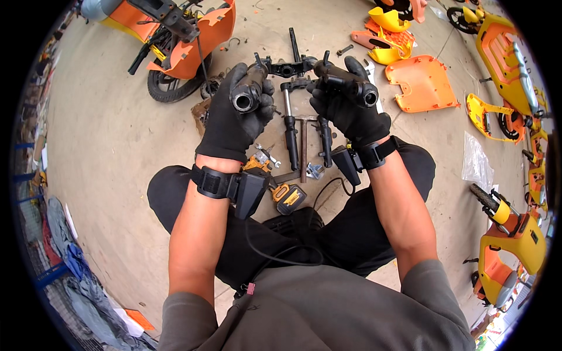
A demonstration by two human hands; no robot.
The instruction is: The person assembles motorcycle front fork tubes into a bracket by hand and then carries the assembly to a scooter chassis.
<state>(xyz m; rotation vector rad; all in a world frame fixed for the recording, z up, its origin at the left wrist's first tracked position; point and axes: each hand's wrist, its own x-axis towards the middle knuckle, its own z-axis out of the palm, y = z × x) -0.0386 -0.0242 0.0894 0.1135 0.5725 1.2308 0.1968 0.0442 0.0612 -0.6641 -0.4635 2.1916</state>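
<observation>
Both hands wear black gloves and are raised in front of me, side by side. My left hand (225, 120) is closed round the left tube of a black front fork (250, 88), whose round open end faces me. My right hand (354, 117) grips the fork's right tube, its hollow end also toward me. Between the hands a clamp-like crosspiece (287, 68) appears to join the tubes, with a dark stem rising beyond it. Under the hands, a pair of shock absorbers (290, 143) lies on the floor with a long-handled hammer (304, 149) between them.
Near my crossed legs lie a yellow-and-black power tool (288, 198) and a wrench (269, 155). A partly stripped orange scooter (199, 44) stands far left. Orange panels (421, 85) and a clear plastic bag (475, 158) lie right; a yellow scooter (509, 245) is beyond. Cables hang from my wrist straps.
</observation>
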